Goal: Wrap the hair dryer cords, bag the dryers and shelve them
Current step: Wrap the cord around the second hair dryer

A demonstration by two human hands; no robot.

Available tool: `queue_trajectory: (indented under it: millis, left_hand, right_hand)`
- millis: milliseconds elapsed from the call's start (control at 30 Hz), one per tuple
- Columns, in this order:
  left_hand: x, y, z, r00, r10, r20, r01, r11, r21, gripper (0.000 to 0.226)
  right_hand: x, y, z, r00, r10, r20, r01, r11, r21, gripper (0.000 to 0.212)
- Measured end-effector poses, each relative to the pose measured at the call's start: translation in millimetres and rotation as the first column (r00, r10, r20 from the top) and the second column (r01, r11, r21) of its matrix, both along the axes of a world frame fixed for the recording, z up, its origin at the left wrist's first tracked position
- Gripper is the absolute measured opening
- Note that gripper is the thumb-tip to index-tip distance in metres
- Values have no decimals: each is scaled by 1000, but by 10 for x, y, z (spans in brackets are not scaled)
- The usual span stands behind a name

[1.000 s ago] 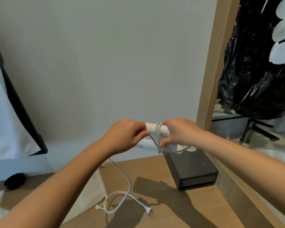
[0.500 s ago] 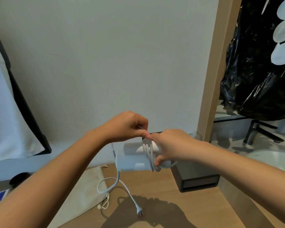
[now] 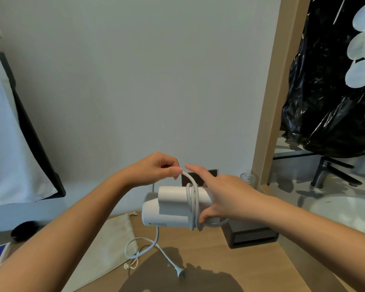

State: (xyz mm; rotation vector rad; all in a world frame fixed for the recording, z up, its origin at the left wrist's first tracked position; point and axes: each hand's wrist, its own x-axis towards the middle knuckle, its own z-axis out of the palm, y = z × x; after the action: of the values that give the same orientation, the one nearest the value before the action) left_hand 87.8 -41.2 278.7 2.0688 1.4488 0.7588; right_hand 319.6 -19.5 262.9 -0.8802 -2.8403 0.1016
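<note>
- The hair dryer (image 3: 169,209) is white and folded. It is held in the air above the wooden counter (image 3: 209,260), near the middle of the view.
- The right grip (image 3: 226,199) holds the dryer's end at 3 o'clock. The thumb is tucked underneath, and the forefinger is stretched out towards 11 o'clock.
- The left grip (image 3: 154,169), at 11 o'clock from the dryer, pinches the cord (image 3: 193,199) between thumb and forefinger just above the body.
- The cord is wound a few turns round the dryer beside the right thumb. The loose part hangs from the dryer's 6 o'clock side down to the counter and curls into a loop there.
- The plug (image 3: 180,273) lies on the counter at 6 o'clock from the dryer.
- A pale cloth drawstring bag (image 3: 112,239) lies flat on the counter at 8 o'clock, with the cord loop resting on its edge.
- A dark box (image 3: 251,234) sits on the counter at 4 o'clock, under the right wrist.
- A crumpled black plastic bag (image 3: 329,102) is at 2 o'clock, with a dark faucet (image 3: 322,171) below it.
</note>
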Motion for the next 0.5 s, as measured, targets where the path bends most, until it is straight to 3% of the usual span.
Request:
queue_trajectory:
  millis: [233, 500]
  left_hand:
    - [-49, 75, -95, 1000, 8, -7, -8, 995, -101, 16]
    - [40, 165, -131, 989, 42, -145, -67, 983, -171, 11]
  right_hand:
    - [106, -33, -59, 994, 108, -11, -109, 992, -70, 93]
    - [100, 34, -120, 994, 94, -64, -87, 990, 115, 71]
